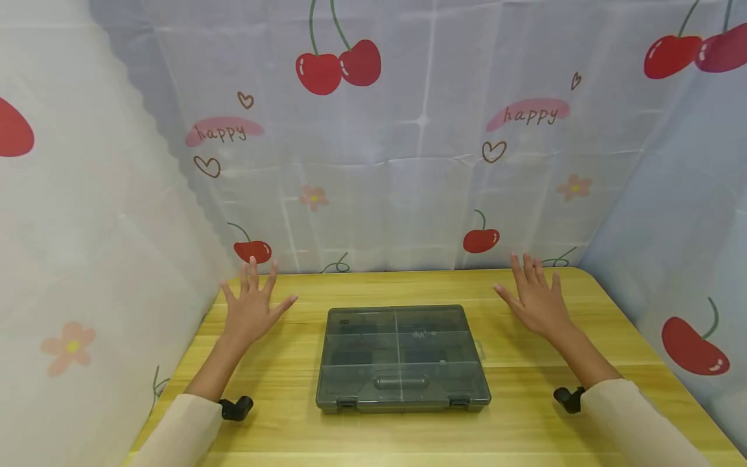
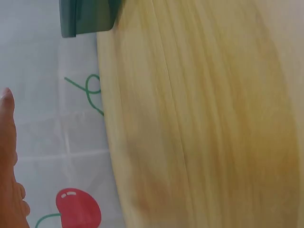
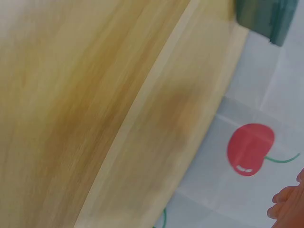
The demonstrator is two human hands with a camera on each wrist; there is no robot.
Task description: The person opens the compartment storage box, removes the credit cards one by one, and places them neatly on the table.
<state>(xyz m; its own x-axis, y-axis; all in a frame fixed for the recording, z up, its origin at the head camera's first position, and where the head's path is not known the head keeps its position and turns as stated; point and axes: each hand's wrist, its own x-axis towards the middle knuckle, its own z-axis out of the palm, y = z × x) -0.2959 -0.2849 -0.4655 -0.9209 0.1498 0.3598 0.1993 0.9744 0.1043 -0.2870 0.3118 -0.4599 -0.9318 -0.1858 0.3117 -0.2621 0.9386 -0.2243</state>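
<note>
A closed, see-through grey plastic compartment box (image 1: pixel 403 357) lies flat on the wooden table, with two latches and a handle along its near side. Dividers show through the lid; dark shapes inside are too dim to make out. To the left of the box, my left hand (image 1: pixel 251 311) is held with fingers spread and touches nothing. My right hand (image 1: pixel 539 305) is likewise spread, off to the right of the box. Each wrist view catches a corner of the box (image 2: pixel 90 16) at the top and part of a hand at the side.
Light wood forms the tabletop (image 1: pixel 280 434). A white curtain (image 1: pixel 397 194) printed with cherries, hearts and flowers hangs behind the table and along both sides. Small black devices (image 1: pixel 236 408) sit at both wrists by the sleeve cuffs.
</note>
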